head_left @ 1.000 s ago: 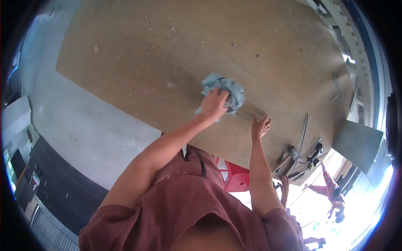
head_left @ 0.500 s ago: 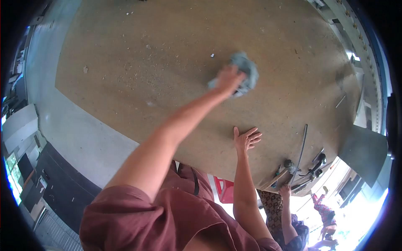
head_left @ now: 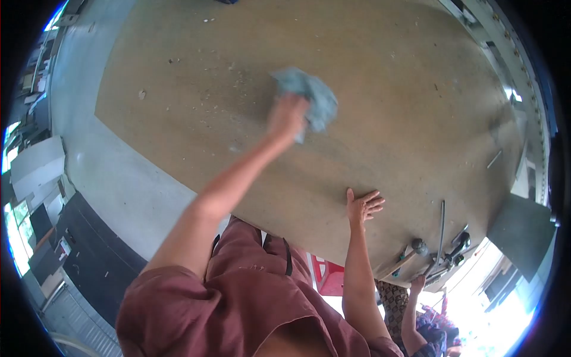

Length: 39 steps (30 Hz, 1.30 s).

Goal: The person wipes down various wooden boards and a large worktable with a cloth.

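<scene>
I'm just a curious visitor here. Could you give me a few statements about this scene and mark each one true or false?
1. The left hand is holding a bluish-grey cloth. True.
2. The right hand is clenched into a fist. False: it is open, with its fingers spread.
3. The wooden-handled tool lies nearer the right hand than the left. True.
4. The brown tabletop is spotless. False: small bits of debris are scattered on it.
5. Another person's hand is near the table's edge, close to the tools. True.
</scene>
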Each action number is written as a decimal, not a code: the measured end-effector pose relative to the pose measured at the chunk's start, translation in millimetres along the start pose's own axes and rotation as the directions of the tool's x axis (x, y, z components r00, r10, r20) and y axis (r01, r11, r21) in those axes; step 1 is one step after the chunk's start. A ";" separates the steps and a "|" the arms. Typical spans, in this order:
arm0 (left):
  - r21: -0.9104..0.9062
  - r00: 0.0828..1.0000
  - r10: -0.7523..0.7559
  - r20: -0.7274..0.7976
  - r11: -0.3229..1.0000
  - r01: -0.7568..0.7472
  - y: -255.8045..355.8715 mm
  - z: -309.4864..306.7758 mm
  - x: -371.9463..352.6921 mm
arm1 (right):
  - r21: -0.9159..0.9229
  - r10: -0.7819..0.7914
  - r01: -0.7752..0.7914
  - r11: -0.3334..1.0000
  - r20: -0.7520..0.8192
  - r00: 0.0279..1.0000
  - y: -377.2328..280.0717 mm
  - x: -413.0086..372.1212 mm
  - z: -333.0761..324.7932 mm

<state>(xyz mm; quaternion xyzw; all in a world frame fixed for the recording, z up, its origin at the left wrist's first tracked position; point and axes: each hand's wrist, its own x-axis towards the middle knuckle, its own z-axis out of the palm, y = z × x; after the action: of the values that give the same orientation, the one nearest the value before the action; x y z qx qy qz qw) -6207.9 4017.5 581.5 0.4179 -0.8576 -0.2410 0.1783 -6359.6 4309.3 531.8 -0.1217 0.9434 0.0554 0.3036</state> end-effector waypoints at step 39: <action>0.319 0.917 -0.104 -0.384 0.918 0.238 -325.7 -238.4 17.4 | -0.255 -0.137 0.194 0.947 0.226 0.964 -205.8 -191.4 100.2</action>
<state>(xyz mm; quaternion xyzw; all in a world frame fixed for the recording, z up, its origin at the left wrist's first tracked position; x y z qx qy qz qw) -5891.6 3766.5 595.7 0.5548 -0.7992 -0.0148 0.2307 -6098.9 4166.2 556.6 -0.2355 0.8764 0.1723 0.3830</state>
